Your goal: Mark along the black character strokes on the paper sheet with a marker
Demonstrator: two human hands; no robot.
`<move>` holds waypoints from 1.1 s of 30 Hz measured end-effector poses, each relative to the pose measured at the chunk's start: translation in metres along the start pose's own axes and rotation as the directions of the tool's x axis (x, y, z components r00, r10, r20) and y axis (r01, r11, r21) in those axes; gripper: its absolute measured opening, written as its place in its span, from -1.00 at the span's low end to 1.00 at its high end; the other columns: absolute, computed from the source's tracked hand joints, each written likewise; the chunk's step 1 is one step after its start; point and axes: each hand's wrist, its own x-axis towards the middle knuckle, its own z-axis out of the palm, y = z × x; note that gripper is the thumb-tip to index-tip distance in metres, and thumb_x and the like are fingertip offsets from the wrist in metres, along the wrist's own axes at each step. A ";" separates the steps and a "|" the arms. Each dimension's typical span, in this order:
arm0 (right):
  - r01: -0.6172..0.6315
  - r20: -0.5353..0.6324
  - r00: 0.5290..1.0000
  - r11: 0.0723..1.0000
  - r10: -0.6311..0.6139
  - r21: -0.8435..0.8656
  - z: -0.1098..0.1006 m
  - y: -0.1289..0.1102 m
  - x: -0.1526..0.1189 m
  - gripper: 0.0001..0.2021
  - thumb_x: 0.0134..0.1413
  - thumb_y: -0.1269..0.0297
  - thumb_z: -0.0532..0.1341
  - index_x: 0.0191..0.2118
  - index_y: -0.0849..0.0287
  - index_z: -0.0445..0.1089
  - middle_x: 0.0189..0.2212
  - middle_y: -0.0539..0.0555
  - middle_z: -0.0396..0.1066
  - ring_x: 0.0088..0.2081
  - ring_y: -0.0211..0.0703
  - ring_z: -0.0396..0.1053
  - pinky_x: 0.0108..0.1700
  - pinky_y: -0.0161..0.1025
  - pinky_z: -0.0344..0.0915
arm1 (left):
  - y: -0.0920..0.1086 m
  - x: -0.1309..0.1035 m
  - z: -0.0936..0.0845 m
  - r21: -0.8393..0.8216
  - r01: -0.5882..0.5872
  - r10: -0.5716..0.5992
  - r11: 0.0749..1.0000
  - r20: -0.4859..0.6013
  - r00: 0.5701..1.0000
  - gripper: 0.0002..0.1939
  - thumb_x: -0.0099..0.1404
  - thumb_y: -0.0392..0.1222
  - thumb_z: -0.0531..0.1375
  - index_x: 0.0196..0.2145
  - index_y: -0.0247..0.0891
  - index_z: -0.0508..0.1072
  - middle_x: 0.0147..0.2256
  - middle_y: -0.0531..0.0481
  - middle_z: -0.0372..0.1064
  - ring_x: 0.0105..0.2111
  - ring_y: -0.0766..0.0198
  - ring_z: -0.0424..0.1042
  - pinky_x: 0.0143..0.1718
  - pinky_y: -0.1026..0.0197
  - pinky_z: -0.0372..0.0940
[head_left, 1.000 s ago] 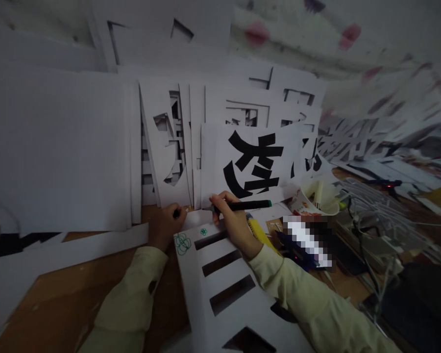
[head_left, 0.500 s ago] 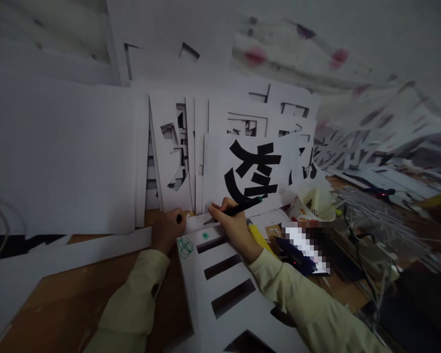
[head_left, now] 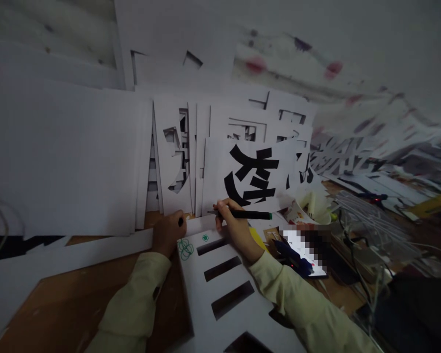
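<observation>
Presently on the bench (head_left: pixel 69 294): one white slotted board (head_left: pixel 226 283), green scribbles (head_left: pixel 185 249) at its far left corner. Just beyond that corner: left hand (head_left: pixel 169 229), curled closed around a small black piece (head_left: pixel 180 222). At the board's far edge: right hand (head_left: pixel 235 226), fingers pinching a green-ended black pen (head_left: pixel 257 214), tip leftward. Behind the board: upright sheet (head_left: pixel 215 171) bearing a black character. To its right: white tub (head_left: pixel 320 211).

The brown wooden table (head_left: pixel 69 304) carries a long white strip (head_left: pixel 95 248) at left, a slotted white board (head_left: pixel 224 286) in the near middle, a printed container (head_left: pixel 296 214) right of centre and, farther right, clear plastic strips (head_left: pixel 375 215).
</observation>
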 end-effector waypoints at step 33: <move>0.132 0.055 0.991 0.978 -0.125 -0.164 0.018 0.024 0.011 -0.79 -0.24 0.43 0.15 -0.64 0.11 0.05 -0.69 -0.18 -0.04 -0.58 -0.33 -0.02 -0.42 -0.27 0.14 | -0.002 0.002 0.002 -0.008 0.009 -0.009 1.000 0.003 1.000 -0.82 0.27 -0.17 0.04 -0.39 -0.19 0.42 -0.41 -0.01 0.47 -0.41 0.22 0.39 -0.49 0.23 -0.07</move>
